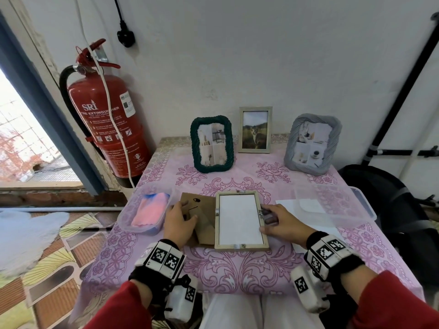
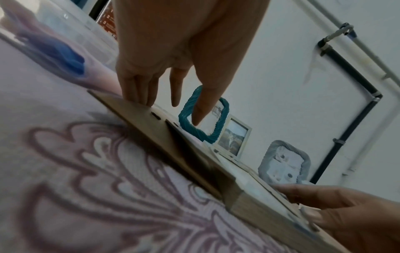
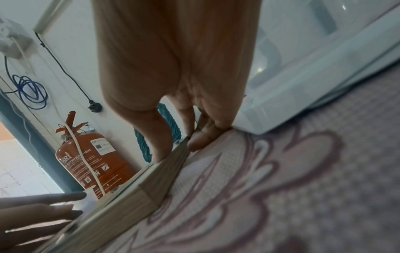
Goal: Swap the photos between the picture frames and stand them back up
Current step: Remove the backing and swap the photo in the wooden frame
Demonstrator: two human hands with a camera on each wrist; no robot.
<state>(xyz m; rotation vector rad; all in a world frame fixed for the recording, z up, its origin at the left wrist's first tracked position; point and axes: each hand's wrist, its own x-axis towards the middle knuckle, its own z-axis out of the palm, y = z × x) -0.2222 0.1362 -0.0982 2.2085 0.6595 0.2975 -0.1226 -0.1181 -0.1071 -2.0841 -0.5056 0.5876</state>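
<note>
A light wooden frame (image 1: 241, 246) lies face down mid-table, with the white back of a photo (image 1: 240, 219) showing inside it. My right hand (image 1: 267, 219) holds its right rail: thumb on top of the rim, fingers curled against the outer side (image 3: 203, 137). The frame's brown backing board (image 1: 202, 210), stand attached, lies just left of it. On the board rests my left hand (image 1: 183, 216), its fingers (image 2: 138, 89) straight. At the back stand a dark green rope frame (image 1: 212, 144), a pale wooden frame with a cat photo (image 1: 255, 129) and a grey frame (image 1: 312, 143).
A clear tub with pink and blue cloth (image 1: 147, 210) sits at the table's left edge. A clear plastic box (image 1: 337, 205) lies on the right over white paper (image 1: 285, 204). A red fire extinguisher (image 1: 107, 124) hangs by the left wall and a black bag (image 1: 392, 210) is at the right.
</note>
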